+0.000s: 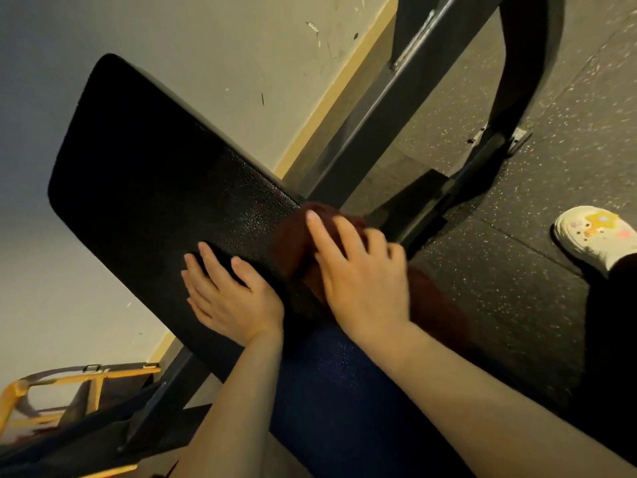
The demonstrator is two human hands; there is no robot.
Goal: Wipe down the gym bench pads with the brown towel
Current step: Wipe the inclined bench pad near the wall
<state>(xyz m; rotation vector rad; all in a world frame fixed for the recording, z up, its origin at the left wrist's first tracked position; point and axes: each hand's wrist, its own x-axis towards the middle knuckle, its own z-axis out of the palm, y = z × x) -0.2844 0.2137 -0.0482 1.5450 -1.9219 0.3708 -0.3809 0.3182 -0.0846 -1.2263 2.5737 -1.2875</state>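
Observation:
The black textured back pad [148, 174] of the gym bench slants from upper left down to the centre. A dark blue seat pad [331, 384] lies below it, partly under my arms. The brown towel [293, 239] is bunched at the lower right edge of the back pad, and a fold of it trails down to the right. My right hand [362, 274] presses on the towel with fingers spread and fairly straight. My left hand [227, 294] rests flat on the back pad just left of the towel, holding nothing.
The dark metal bench frame [396, 108] runs up to the right beside the pale wall [241, 63]. Speckled black rubber floor [517, 305] lies to the right, with my white shoe [599, 236] on it. A yellow-framed piece of equipment [69, 391] sits at lower left.

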